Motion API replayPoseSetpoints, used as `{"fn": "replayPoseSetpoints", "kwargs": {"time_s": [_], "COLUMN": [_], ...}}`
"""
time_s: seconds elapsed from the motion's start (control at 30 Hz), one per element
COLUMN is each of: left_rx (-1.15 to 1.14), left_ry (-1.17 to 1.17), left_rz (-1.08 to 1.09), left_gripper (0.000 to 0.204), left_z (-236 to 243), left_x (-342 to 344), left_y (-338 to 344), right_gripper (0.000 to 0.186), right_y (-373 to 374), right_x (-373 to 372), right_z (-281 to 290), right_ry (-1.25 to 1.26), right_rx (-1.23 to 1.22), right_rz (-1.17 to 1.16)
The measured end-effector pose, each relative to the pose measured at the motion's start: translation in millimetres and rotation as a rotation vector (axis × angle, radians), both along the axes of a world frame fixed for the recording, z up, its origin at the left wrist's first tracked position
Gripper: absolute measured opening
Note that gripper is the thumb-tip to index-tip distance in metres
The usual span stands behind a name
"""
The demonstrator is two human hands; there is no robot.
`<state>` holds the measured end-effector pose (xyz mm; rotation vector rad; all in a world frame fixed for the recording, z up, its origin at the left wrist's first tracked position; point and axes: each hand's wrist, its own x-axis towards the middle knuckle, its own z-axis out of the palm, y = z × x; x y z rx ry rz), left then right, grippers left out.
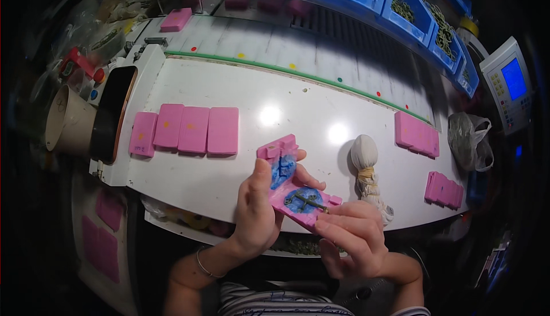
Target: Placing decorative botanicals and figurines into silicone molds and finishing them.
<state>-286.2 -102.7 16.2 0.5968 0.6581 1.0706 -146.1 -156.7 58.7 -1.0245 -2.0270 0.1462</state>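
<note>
Above the table's front edge, my left hand (258,213) is closed on a pink rubber mould (279,145), its fingers around the back. The mould is folded open like a book, with a blue lining in both halves. In the lower half lies a dark green, branched wax piece (307,201); the upper half has a dark hollow of similar shape. My right hand (358,233) is closed, pinching the mould's lower right corner close to the stem end of the wax piece. Exactly where those fingertips press is partly hidden. A white cloth pouch (364,151), tied with a yellowish band, lies beyond my right hand.
Several closed pink moulds (223,131) lie in a row at left, with more pink moulds (413,133) at right. A phone (114,113) and a beige cup (69,118) are far left. Blue bins (409,21) hang at the back; a blue-screened device (510,84) stands right.
</note>
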Motion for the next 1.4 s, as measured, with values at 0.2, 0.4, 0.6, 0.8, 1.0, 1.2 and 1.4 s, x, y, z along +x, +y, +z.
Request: {"fn": "replayPoseSetpoints", "kwargs": {"time_s": [0.2,0.4,0.6,0.8,1.0,1.2,1.4], "left_rx": [0.625,0.628,0.032,-0.053,0.277,0.264,0.207], "left_ry": [0.461,0.339,0.242,0.129,0.076,0.052,0.206], "left_rz": [0.117,0.064,-0.531,-0.392,-0.407,-0.347,-0.279], "left_gripper": [0.051,0.066,0.069,0.069,0.082,0.060,0.037], "left_z": [11.1,25.1,17.1,10.0,11.9,1.9,3.9], "left_x": [-1.2,3.3,-5.8,-6.8,0.4,5.7,7.8], "left_y": [1.8,-1.0,10.1,8.2,5.6,6.8,15.6], "right_gripper": [0.030,0.020,0.018,0.017,0.022,0.031,0.016], "right_y": [1.9,26.8,18.7,14.9,42.2,36.7,23.4], "right_x": [10.3,21.1,13.1,8.5,10.7,6.7,5.9], "right_z": [6.9,7.8,20.8,5.9,-7.9,-26.1,-23.6], "right_ry": [0.121,0.426,0.077,0.231,0.790,1.235,0.690], "right_rx": [-0.248,-0.505,-0.238,-0.233,-0.914,-1.240,-0.631], "right_rz": [-0.116,-0.117,-0.028,-0.105,0.003,0.008,-0.147]}}
